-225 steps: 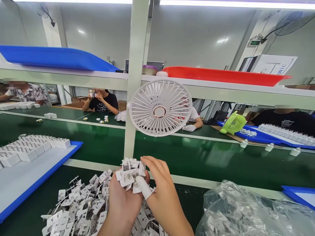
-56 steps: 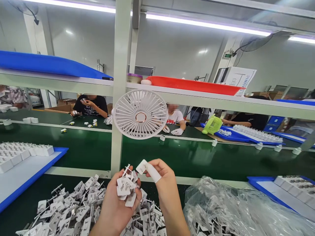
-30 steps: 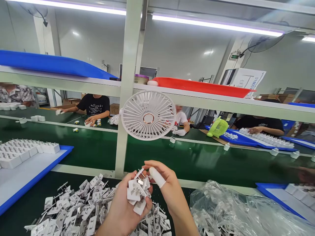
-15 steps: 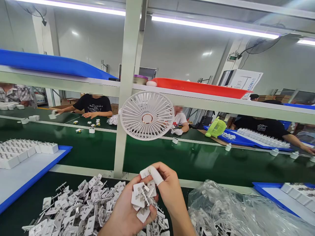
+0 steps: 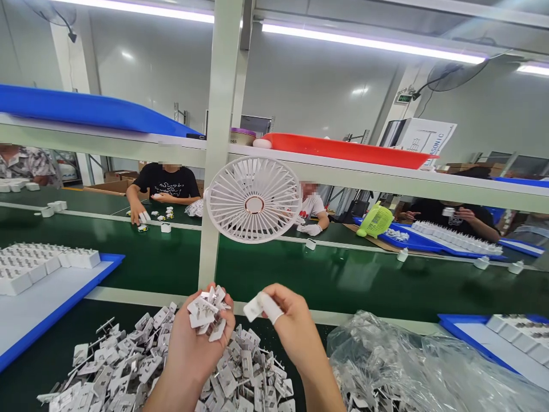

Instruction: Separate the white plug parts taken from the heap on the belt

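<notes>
My left hand (image 5: 186,346) is cupped palm up around several white plug plates (image 5: 206,312) with metal prongs, above the left part of the pile. Between thumb and fingertips, my right hand (image 5: 298,329) pinches a single white plug plate (image 5: 251,310), held flat side toward me. A white finger cover (image 5: 271,309) sits on one finger of that hand. The two hands are apart, with a gap between them. Below them spreads a loose heap of similar white plug plates (image 5: 124,366), prongs pointing all ways.
Behind my hands runs a green conveyor belt (image 5: 343,280) carrying a few white housings. A blue-edged tray (image 5: 100,277) of white blocks lies left, another tray (image 5: 461,337) right. A clear plastic bag (image 5: 407,355) is near my right arm. A post (image 5: 210,257) bears a white fan (image 5: 254,205). Co-workers sit opposite.
My left hand has moved left with its handful of plates, away from my right hand. The right hand stays almost in place with its plate. Across the belt, a co-worker's hand reaches toward small yellow-and-white parts.
</notes>
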Motion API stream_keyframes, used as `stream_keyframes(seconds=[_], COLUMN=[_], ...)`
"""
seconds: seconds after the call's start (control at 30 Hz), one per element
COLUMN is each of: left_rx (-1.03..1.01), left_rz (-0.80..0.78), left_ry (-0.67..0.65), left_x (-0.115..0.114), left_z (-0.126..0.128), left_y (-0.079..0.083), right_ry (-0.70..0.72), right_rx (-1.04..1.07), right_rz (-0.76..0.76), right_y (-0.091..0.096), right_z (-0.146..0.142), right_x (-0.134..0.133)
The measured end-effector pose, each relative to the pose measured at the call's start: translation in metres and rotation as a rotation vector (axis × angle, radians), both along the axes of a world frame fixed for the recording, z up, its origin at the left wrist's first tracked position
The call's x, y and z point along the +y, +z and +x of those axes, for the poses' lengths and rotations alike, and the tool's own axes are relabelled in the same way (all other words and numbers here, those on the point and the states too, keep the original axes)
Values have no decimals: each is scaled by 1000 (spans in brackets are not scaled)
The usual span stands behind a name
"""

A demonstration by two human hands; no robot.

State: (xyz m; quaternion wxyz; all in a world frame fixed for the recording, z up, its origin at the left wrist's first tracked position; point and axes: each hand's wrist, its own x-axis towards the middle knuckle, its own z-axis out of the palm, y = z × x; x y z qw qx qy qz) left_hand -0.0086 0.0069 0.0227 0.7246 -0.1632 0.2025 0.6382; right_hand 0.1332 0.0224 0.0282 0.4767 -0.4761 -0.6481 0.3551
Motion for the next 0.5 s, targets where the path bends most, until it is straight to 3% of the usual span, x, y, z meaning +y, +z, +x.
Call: stream_keyframes(seconds=[0.1, 0.23, 0.37, 0.5], left_rx=[7, 1, 28, 108], left_rz=[15, 49, 37, -16], left_ry=[33, -10, -90, -145], left_x=[0, 0, -1, -4], left_z=[-4, -3, 6, 15], left_y=[1, 1, 1, 2], right_ry=[71, 37, -26, 84], right_rx=[-200, -346, -315, -262], right_rz=[-22, 15, 133, 217], right_y=[-12, -21, -12, -1], right_z=[-1, -6, -7, -4], right_x=[4, 6, 3, 1])
